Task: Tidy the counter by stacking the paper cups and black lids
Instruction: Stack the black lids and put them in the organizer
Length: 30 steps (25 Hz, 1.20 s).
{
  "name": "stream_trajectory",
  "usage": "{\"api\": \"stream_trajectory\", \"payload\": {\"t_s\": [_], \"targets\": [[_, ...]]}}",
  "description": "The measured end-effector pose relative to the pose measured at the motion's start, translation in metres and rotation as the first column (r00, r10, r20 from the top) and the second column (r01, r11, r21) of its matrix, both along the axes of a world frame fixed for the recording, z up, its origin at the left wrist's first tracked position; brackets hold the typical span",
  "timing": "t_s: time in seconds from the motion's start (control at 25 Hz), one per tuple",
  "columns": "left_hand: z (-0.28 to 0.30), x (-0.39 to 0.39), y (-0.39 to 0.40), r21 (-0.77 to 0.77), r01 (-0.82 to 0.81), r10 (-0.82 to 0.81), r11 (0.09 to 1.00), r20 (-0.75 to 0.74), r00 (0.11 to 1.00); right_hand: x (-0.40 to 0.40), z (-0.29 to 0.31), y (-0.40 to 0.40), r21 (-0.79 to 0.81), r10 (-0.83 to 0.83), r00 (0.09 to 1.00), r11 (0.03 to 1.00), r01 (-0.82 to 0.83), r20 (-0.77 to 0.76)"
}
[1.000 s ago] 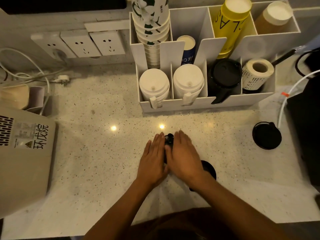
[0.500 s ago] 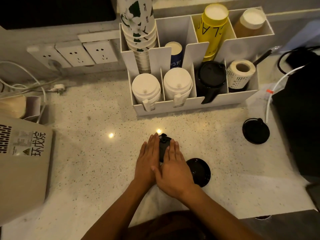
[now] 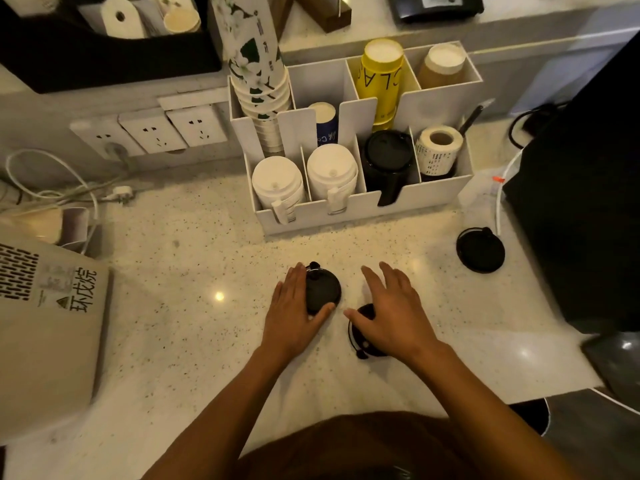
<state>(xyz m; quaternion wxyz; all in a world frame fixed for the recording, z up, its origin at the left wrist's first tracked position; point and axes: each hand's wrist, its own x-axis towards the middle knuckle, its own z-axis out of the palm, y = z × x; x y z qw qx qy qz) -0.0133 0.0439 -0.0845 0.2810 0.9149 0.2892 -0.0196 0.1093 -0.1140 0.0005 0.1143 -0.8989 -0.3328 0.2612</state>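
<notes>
My left hand (image 3: 292,315) curls around one black lid (image 3: 322,291) on the counter (image 3: 194,306) in front of the white organizer (image 3: 360,216), thumb and fingers gripping its edge. My right hand (image 3: 393,315) lies spread, holding nothing, over a second lid (image 3: 358,336). A third lid (image 3: 480,250) sits right of the organizer's front corner

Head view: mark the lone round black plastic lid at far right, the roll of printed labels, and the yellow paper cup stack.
Lone round black plastic lid (image 3: 480,250), head view, centre of its flat top.
Roll of printed labels (image 3: 437,154), head view, printed outer side.
Yellow paper cup stack (image 3: 381,83), head view, lettered side wall.
</notes>
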Motion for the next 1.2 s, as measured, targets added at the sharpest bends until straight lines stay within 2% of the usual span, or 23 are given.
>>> {"api": "stream_trajectory", "payload": {"t_s": [0.12,0.28,0.4,0.68,0.76,0.8,0.84,0.92,0.96,1.08,1.2], "targets": [[0.001,0.002,-0.002,-0.017,-0.008,0.008,1.0,-0.015,1.0,-0.002,-0.001,-0.024,0.068,0.002,1.0,0.998,-0.001,-0.008],[0.015,-0.001,-0.005,-0.168,-0.104,0.111,0.98,0.032,0.993,-0.008,-0.013,-0.047,0.013,0.204,0.977,0.979,-0.204,-0.062],[0.029,-0.017,-0.013,-0.202,-0.149,0.166,0.968,0.066,0.984,-0.007,-0.022,-0.054,0.001,0.258,0.964,0.966,-0.258,-0.06],[0.053,-0.088,-0.057,-0.288,-0.179,0.222,0.941,0.128,0.967,-0.007,-0.04,-0.056,0.115,0.255,0.967,0.961,-0.253,-0.004],[0.061,-0.096,-0.064,-0.261,-0.152,0.195,0.953,0.145,0.97,-0.005,-0.039,-0.054,0.18,0.189,0.977,0.969,-0.169,-0.099],[0.066,-0.097,-0.066,-0.234,-0.131,0.169,0.963,0.153,0.974,-0.004,-0.034,-0.052,0.212,0.108,0.967,0.976,-0.058,-0.233],[0.071,-0.097,-0.067,-0.204,-0.104,0.138,0.973,0.159,0.978,-0.003,-0.025,-0.049,0.226,0.015,0.913,0.97,0.086,-0.408],[0.081,-0.091,-0.069,-0.141,-0.035,0.06,0.989,0.175,0.983,0.0,-0.008,-0.043,0.203,-0.073,0.691,0.929,0.309,-0.719],[0.086,-0.088,-0.07,-0.107,0.007,0.014,0.994,0.193,0.981,0.001,0.0,-0.042,0.181,-0.077,0.589,0.913,0.366,-0.804],[0.101,-0.075,-0.069,0.032,0.126,-0.13,0.991,0.273,0.953,-0.001,0.024,-0.04,0.17,-0.001,0.334,0.86,0.482,-0.943],[0.111,-0.063,-0.066,0.155,0.175,-0.22,0.972,0.361,0.906,-0.006,0.039,-0.036,0.175,0.109,0.156,0.837,0.518,-0.982]]}}
